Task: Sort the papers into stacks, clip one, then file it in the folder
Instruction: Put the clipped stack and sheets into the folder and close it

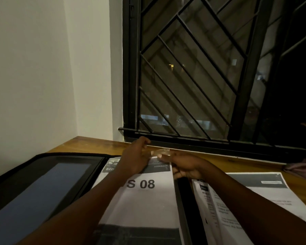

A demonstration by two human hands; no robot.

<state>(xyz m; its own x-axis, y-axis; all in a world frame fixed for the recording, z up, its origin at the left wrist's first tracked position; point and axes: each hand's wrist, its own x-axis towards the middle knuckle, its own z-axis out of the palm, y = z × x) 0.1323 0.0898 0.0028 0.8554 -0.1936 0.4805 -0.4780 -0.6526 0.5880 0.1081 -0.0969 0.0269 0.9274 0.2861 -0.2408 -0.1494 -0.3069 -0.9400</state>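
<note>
Left hand point(136, 157) grips the far edge of the printed stack point(145, 204) marked "S 08", fingers curled over its top. Right hand point(185, 167) pinches a small clear clip point(162, 152) at that same edge, just beside the left fingertips. The stack appears to lie on the right leaf of the open black folder point(34, 188). A second stack point(265, 197) lies apart to the right on the wooden table point(88, 145).

Step in hand, by judgement: clipping. Recommendation: square the sheets at the far edge, keep the left grip close to the clip site, and seat the clip fully over all sheets before release.

Limitations: the clip is blurred and pale, so its type, and whether it already bites the paper, cannot be determined. The left forearm covers part of the heading. The near ends of both stacks are cut off. Light is low.
</note>
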